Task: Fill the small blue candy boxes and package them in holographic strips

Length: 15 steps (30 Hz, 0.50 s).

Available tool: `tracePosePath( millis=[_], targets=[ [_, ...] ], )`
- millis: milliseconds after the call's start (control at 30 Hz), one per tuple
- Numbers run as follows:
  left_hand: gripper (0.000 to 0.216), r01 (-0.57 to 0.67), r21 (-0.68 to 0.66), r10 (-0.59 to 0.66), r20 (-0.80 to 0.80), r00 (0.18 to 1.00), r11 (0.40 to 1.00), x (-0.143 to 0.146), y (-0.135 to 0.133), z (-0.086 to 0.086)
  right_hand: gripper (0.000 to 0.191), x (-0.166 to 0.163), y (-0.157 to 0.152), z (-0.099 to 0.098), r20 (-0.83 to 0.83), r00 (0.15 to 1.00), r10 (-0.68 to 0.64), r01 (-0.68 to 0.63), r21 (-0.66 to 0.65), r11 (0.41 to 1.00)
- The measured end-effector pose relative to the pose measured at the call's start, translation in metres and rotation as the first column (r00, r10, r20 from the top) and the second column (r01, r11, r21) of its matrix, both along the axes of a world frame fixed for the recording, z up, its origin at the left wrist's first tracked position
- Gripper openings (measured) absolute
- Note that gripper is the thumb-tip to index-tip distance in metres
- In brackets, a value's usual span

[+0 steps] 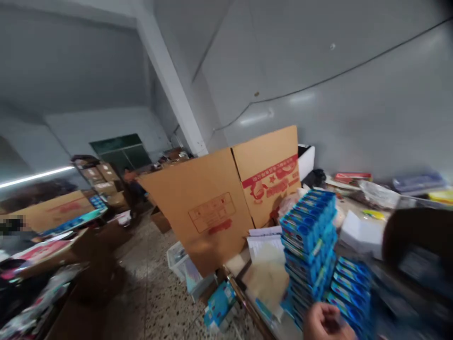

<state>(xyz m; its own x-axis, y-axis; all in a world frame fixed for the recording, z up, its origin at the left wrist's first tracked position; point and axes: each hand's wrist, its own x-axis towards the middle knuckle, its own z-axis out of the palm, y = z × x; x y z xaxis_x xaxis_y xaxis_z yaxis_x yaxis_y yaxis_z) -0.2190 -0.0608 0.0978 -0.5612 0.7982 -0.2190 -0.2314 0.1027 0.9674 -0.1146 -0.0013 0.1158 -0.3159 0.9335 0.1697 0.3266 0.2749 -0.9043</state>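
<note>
At the bottom edge, my left hand point(327, 323) has its fingers curled into a pinch. Whatever lies between the fingertips is blurred and too small to name. Just beyond the hand rises a tall stack of blue printed boxes point(307, 231), several layers high. To its right a lower row of the same kind of blue boxes point(350, 290) lies close to my fingers. My right hand does not show.
A large cardboard sheet point(212, 212) stands upright behind the table. Papers point(267, 241) and a white box point(361, 231) lie around the stack. On the floor are a white plastic bin point(180, 262) and blue packaging point(219, 304). Another person point(17, 236) is at far left.
</note>
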Motion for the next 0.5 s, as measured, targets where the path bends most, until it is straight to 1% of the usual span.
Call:
tracePosePath(
  millis=[33, 67, 100, 133, 200, 267, 333, 400, 500],
  targets=[
    [0.033, -0.013, 0.024, 0.014, -0.033, 0.999, 1.000, 0.000, -0.004, 0.011, 0.053, 0.015, -0.008, -0.002, 0.016, 1.000, -0.008, 0.008, -0.028, 1.000],
    [0.033, 0.014, 0.053, -0.011, -0.064, 0.998, 0.998, -0.002, -0.006, 0.021, 0.052, 0.026, -0.016, -0.001, 0.038, 0.999, -0.013, 0.015, -0.049, 0.999],
    [0.034, 0.029, 0.067, -0.025, -0.068, 0.997, 0.997, -0.005, -0.006, 0.027, 0.051, 0.033, -0.022, 0.000, 0.031, 1.000, -0.003, 0.006, -0.089, 0.996],
    [0.036, 0.037, 0.059, -0.034, -0.059, 0.998, 0.998, -0.008, -0.005, 0.029, 0.051, 0.037, -0.025, 0.002, 0.021, 1.000, 0.019, -0.016, -0.127, 0.992],
    [0.043, 0.065, 0.031, -0.063, -0.052, 0.997, 0.997, -0.014, 0.002, 0.024, 0.049, 0.035, -0.024, 0.003, 0.009, 0.999, 0.048, -0.046, -0.157, 0.987],
    [0.048, 0.104, 0.005, -0.103, -0.067, 0.992, 0.995, -0.019, 0.012, 0.011, 0.044, 0.028, -0.015, -0.001, -0.040, 0.998, 0.040, -0.048, -0.223, 0.974],
    [0.049, 0.145, -0.014, -0.146, -0.107, 0.983, 0.989, -0.023, 0.022, -0.001, 0.040, 0.022, -0.006, -0.008, -0.138, 0.990, -0.001, -0.043, -0.316, 0.948],
    [0.048, 0.177, -0.029, -0.179, -0.166, 0.970, 0.984, -0.027, 0.030, -0.008, 0.037, 0.018, 0.001, -0.017, -0.217, 0.975, -0.044, -0.046, -0.392, 0.919],
    [0.045, 0.209, -0.043, -0.213, -0.270, 0.939, 0.977, -0.026, 0.040, -0.013, 0.039, 0.020, 0.013, -0.033, -0.238, 0.964, -0.116, -0.005, -0.453, 0.892]
  ],
)
